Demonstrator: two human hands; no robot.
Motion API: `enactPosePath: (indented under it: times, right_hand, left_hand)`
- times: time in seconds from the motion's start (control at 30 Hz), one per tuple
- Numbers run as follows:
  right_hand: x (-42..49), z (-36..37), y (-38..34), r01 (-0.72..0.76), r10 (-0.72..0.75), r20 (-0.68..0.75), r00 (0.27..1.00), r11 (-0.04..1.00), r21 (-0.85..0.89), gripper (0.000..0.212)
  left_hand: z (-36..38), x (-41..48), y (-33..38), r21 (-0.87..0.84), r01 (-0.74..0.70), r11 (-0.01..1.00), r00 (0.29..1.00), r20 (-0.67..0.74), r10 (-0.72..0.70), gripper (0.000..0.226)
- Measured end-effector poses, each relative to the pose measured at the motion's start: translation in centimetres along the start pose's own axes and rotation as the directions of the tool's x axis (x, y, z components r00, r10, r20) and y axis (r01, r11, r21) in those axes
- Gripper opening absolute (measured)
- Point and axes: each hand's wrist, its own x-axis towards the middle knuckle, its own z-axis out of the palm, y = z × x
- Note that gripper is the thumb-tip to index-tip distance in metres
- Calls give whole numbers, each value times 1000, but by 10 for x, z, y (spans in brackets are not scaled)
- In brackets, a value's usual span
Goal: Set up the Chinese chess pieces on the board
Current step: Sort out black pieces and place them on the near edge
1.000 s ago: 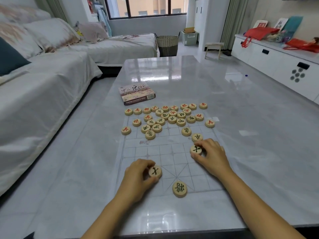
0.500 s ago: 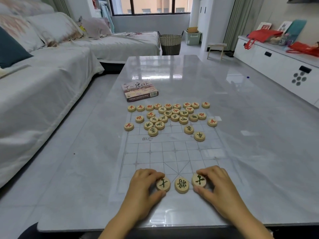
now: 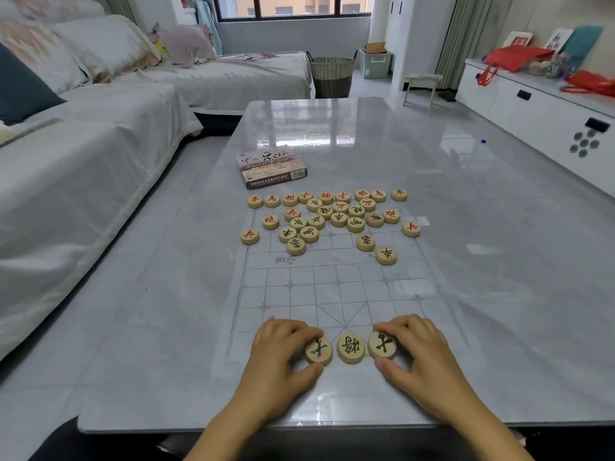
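Note:
A thin printed chess board point(image 3: 336, 287) lies flat on the grey table. On its near edge three black-lettered wooden pieces stand in a row. My left hand point(image 3: 279, 357) pinches the left advisor piece point(image 3: 318, 349) between thumb and fingers. My right hand point(image 3: 419, 357) pinches the right advisor piece point(image 3: 382, 344) the same way. The general piece point(image 3: 350, 348) sits untouched between them. Red pieces point(image 3: 325, 196) line the far edge, and a loose cluster of mixed pieces point(image 3: 332, 217) covers the far half.
The chess set box point(image 3: 270, 166) lies beyond the board. A covered sofa point(image 3: 83, 154) runs along the left of the table, a white cabinet point(image 3: 539, 104) along the right. The table's near edge point(image 3: 299, 427) is just below my wrists.
Both hands carried their advisor pieces from mid-board back to the near edge, beside the general piece. Over the last half second they have stayed there, still holding the pieces.

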Motion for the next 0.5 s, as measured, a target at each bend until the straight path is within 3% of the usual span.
enactPosePath:
  times: [0.5]
  right_hand:
    - [-1,0,-1,-18,18,2,1000,1000,4,42]
  left_hand:
    - [1,-1,-1,-10,42,999,999,14,-42,54]
